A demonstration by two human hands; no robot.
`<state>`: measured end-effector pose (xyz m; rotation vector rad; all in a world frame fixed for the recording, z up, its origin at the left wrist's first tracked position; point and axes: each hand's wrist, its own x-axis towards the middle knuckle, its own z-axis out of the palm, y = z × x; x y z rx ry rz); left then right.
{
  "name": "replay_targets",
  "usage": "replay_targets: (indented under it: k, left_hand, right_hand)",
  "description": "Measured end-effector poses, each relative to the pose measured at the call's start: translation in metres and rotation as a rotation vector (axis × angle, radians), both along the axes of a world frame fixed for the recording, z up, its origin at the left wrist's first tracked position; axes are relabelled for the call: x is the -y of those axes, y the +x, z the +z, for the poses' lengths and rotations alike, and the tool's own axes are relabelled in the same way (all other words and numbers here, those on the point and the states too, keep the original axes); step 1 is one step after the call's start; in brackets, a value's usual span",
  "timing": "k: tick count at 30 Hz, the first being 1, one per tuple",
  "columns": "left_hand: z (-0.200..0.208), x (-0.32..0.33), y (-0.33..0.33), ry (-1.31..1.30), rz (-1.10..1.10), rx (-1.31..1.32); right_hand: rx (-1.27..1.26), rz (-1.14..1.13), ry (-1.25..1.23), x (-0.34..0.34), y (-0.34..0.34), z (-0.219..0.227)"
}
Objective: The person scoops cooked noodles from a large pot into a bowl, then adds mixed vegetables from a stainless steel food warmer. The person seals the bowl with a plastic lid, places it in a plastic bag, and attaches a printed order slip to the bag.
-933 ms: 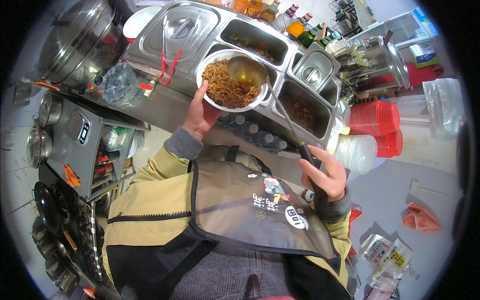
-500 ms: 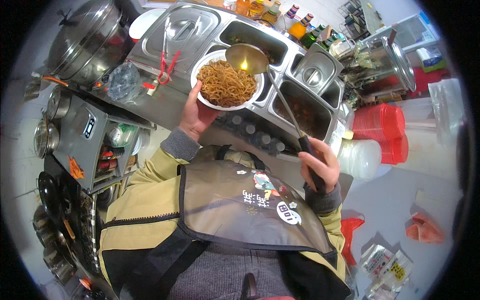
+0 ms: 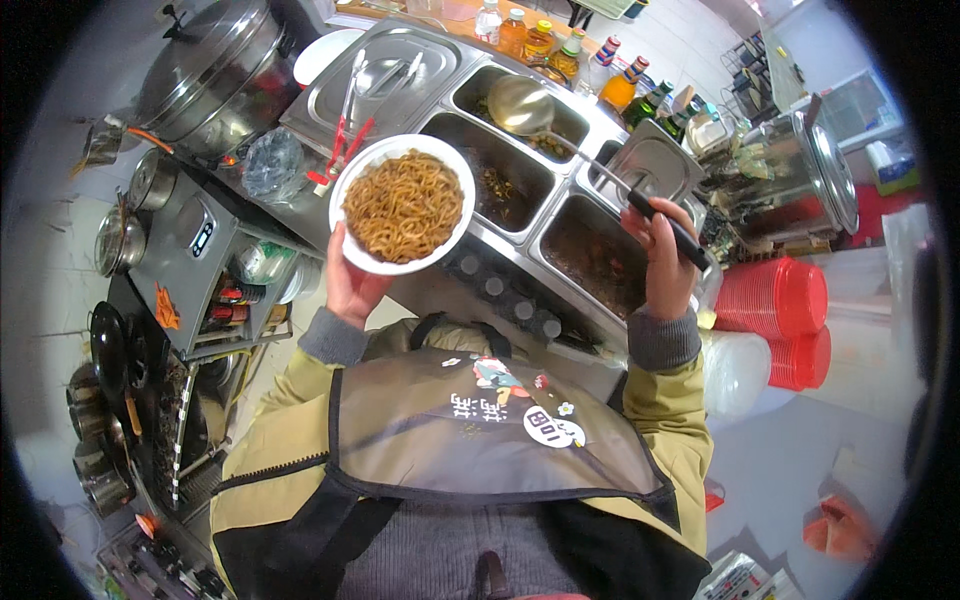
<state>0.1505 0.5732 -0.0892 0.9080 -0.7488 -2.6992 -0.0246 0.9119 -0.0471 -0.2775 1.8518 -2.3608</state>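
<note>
My left hand (image 3: 350, 285) holds a white bowl (image 3: 402, 204) of brown noodles from below, in front of the steel food counter (image 3: 500, 290). My right hand (image 3: 665, 255) grips the black handle of a long metal ladle (image 3: 520, 104). The ladle's round head hangs over the far food pans, to the upper right of the bowl and apart from it. Below the ladle are pans with dark fillings (image 3: 505, 180). I wear an olive jacket and a grey apron.
Red-handled tongs (image 3: 340, 150) lie on a lidded pan at the left. A big steel pot (image 3: 215, 65) stands far left, sauce bottles (image 3: 560, 45) line the back, a steel urn (image 3: 800, 180) and stacked red bowls (image 3: 775, 305) are at the right. Shelves with pots stand lower left.
The ladle has lifted off the noodles and swung away toward the far pans. The bowl has come slightly nearer to me and leftward.
</note>
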Motion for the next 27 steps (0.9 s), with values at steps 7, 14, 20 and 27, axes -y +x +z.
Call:
replay_targets:
  k: [7, 14, 20, 27]
  left_hand:
    - [0.007, 0.007, 0.059, -0.084, 0.225, 0.010]
    - [0.017, 0.044, 0.040, -0.079, 0.215, -0.005]
    - [0.031, 0.116, -0.020, -0.264, 0.116, -0.033]
    - [0.022, 0.202, -0.100, -0.304, 0.019, 0.060]
  right_hand:
    - [-0.236, 0.131, 0.431, 0.034, -0.059, -0.039]
    - [-0.586, 0.427, 0.929, 0.059, -0.079, -0.045]
    - [0.397, 0.639, 0.282, 0.077, -0.079, -0.005]
    - [0.555, 0.377, 1.113, 0.117, -0.095, -0.009]
